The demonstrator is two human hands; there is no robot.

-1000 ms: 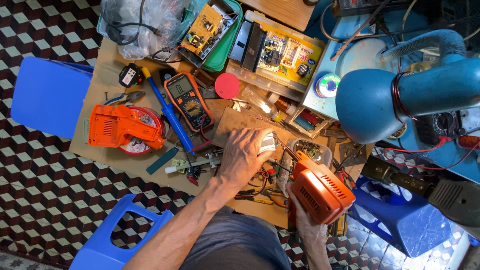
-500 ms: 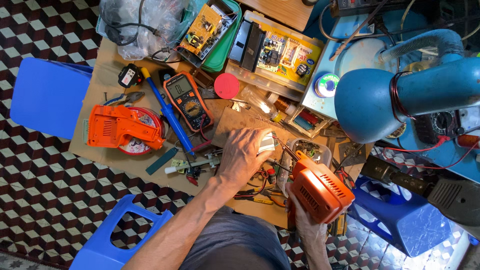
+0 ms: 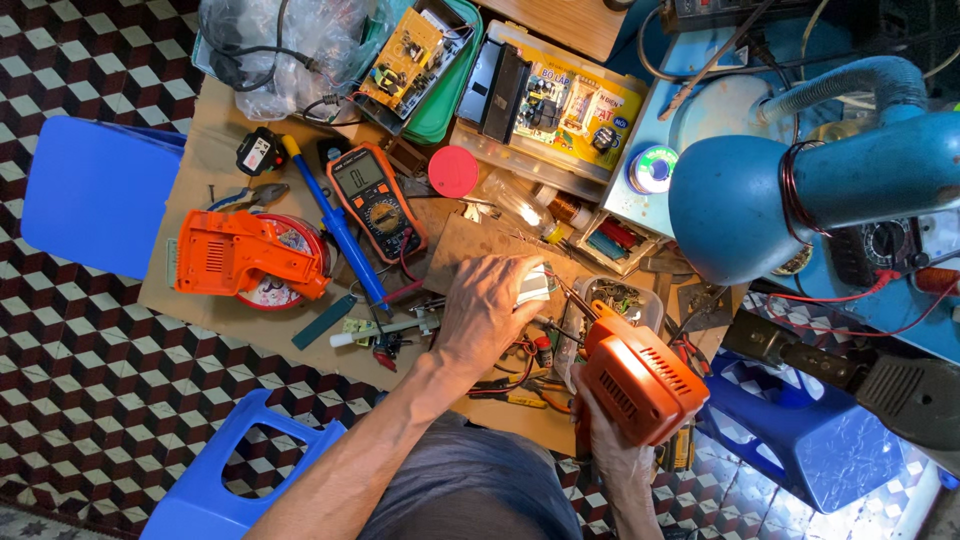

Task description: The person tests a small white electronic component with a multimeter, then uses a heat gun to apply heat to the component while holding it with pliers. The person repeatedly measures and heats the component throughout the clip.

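Note:
My left hand [image 3: 485, 310] rests palm down near the middle of the cluttered work board [image 3: 200, 300], fingers curled over a small white part [image 3: 534, 284]. My right hand [image 3: 612, 455] grips the handle of an orange soldering gun [image 3: 638, 378], whose thin tip [image 3: 566, 292] points up-left toward the white part. Coloured wires and small tools lie under and beside the left hand.
An orange tool housing [image 3: 240, 258] lies on a round tin at left. An orange multimeter [image 3: 375, 200], a blue screwdriver [image 3: 335, 225] and a red lid [image 3: 453, 171] sit behind. A blue desk lamp [image 3: 790, 190] overhangs at right. Blue plastic stools [image 3: 95, 190] stand around.

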